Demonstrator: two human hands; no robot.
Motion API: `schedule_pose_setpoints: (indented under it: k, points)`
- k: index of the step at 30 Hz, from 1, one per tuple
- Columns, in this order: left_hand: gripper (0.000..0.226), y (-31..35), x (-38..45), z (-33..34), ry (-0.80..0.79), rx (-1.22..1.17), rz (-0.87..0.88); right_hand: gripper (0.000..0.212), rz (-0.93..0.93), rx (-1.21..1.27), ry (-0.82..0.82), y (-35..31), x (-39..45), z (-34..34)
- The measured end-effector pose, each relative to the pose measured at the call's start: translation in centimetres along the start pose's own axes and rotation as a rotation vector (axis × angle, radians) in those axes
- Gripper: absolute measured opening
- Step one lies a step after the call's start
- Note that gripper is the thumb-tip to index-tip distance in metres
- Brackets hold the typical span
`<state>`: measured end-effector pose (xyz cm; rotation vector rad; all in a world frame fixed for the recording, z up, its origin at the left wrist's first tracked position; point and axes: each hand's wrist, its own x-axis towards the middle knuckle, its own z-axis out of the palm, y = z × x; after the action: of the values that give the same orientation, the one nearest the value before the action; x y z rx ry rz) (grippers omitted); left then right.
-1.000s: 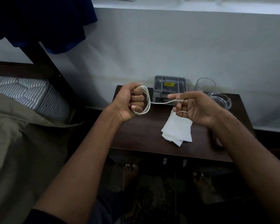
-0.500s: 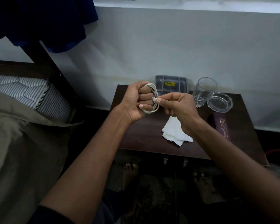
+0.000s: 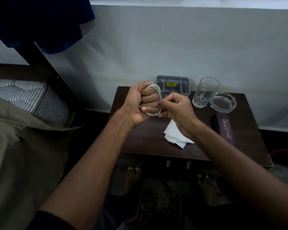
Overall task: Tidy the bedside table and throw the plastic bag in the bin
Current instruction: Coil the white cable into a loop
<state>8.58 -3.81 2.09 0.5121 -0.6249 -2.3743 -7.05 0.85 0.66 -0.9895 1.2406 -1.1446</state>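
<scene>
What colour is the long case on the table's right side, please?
Purple case with gold lettering, seen in the head view.

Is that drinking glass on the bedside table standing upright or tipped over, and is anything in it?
Upright. The glass stands on its base with its open rim up; it looks clear and empty.

bedside table (image 3: 145,138): looked like dark wood, smooth with a dull sheen
cable (image 3: 157,90): white, smooth, rubbery-plastic looking coils
tray (image 3: 173,79): grey plastic, matt, with a yellow sticker
tumbler (image 3: 206,92): clear glass, glossy, cut pattern at the base
ashtray (image 3: 223,102): clear thick glass, shiny
napkin (image 3: 175,137): white, soft and matt, paper or thin cloth, couldn't tell which
case (image 3: 226,128): purple, matt, gold lettering
mattress (image 3: 30,98): striped quilted cloth
bedsheet (image 3: 23,155): plain olive cloth, matt
</scene>
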Motion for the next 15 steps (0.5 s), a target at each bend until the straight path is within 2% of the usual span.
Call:
schedule_pose_setpoints:
  k: [3,5,7,11,13,15]
  points:
    - [0.052,-0.1,0.0,0.1,-0.028,-0.014,-0.02,0.031,0.08,0.108,-0.019,-0.4,0.1,-0.2]
    - [0.054,-0.2,0.0,0.2,0.034,0.018,-0.03,0.034,0.122,0.087,0.016,-0.5,0.1,-0.3]
    - [0.056,-0.5,0.1,0.7,0.194,0.155,-0.019,0.038,0.142,0.005,0.077,-0.4,0.0,-0.2]
    - [0.049,-1.9,0.5,1.5,0.671,0.807,0.193,0.039,0.163,-0.019,0.117,-0.4,-0.3,0.2]
    - [0.05,-2.2,0.6,1.4,0.745,0.921,0.275,0.038,0.175,-0.039,0.099,-0.4,-0.3,0.0]
    - [0.05,-2.2,0.6,1.2,0.75,0.907,0.301,0.036,0.173,-0.036,0.071,-0.2,0.0,-0.4]
